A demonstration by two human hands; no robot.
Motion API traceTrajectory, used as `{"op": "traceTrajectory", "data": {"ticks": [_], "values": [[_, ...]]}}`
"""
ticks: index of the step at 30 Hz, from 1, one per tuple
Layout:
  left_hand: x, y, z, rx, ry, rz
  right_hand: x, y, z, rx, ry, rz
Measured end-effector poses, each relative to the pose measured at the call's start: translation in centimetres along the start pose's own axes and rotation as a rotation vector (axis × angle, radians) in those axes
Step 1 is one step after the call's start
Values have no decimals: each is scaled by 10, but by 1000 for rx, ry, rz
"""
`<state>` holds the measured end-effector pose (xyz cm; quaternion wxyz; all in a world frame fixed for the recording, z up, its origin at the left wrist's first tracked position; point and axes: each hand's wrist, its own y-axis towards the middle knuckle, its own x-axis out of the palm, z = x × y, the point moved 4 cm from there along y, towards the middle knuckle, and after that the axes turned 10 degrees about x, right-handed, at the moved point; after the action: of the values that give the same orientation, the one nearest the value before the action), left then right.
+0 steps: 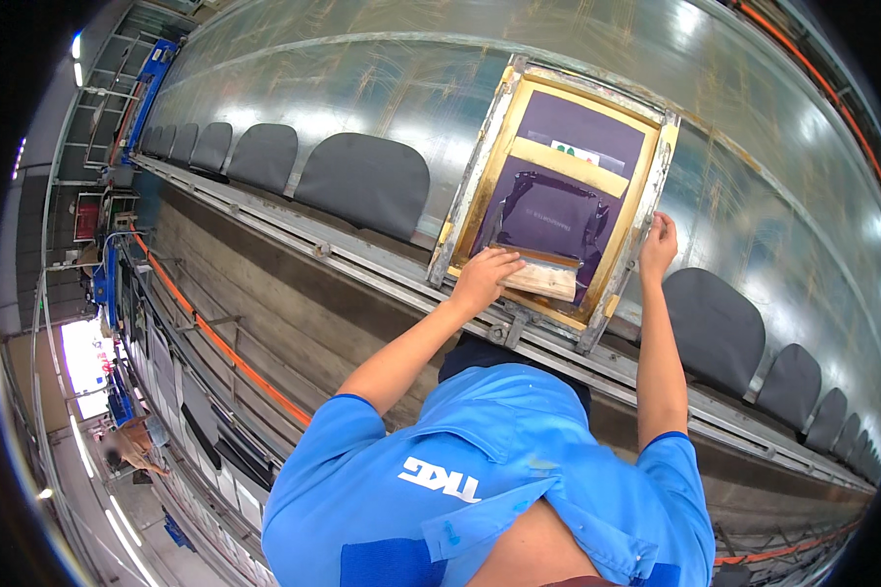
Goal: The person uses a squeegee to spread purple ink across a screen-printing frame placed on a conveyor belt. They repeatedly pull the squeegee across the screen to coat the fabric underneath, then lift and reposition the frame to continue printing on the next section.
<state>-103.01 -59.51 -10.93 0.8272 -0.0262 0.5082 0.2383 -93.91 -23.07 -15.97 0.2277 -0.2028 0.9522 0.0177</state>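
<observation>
A screen-printing frame with worn metal edges and a purple mesh lies on the long metal table in front of me. Near its lower end a squeegee with a pale wooden handle rests across the mesh, below a dark, wet-looking ink patch. My left hand is closed over the squeegee's left end, fingers lying on the wood. At the frame's right edge, my right hand has its fingers curled against the rim; their exact contact is hard to make out.
Dark grey rounded panels lie in a row along the table, with more like them right of the frame. A metal rail runs along the near edge. Behind me on the left stand racks and an orange pipe.
</observation>
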Motion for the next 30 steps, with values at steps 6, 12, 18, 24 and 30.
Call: {"op": "traceTrajectory", "data": {"ticks": [6, 12, 18, 24, 30], "values": [[-16, -28, 4, 25, -36, -79, 4, 1, 3, 59, -108, 22], [-1, -16, -5, 138, 28, -128, -11, 6, 5, 37, -328, -86], [-14, 125, -66, -64, -182, -166, -4, -32, -114, -539, -588, -400], [-13, 163, -62, 64, -56, -57, 46, -56, -108, -541, -818, -453], [-2, 58, -20, 124, 68, -46, 15, -162, -73, -436, -692, -493]]}}
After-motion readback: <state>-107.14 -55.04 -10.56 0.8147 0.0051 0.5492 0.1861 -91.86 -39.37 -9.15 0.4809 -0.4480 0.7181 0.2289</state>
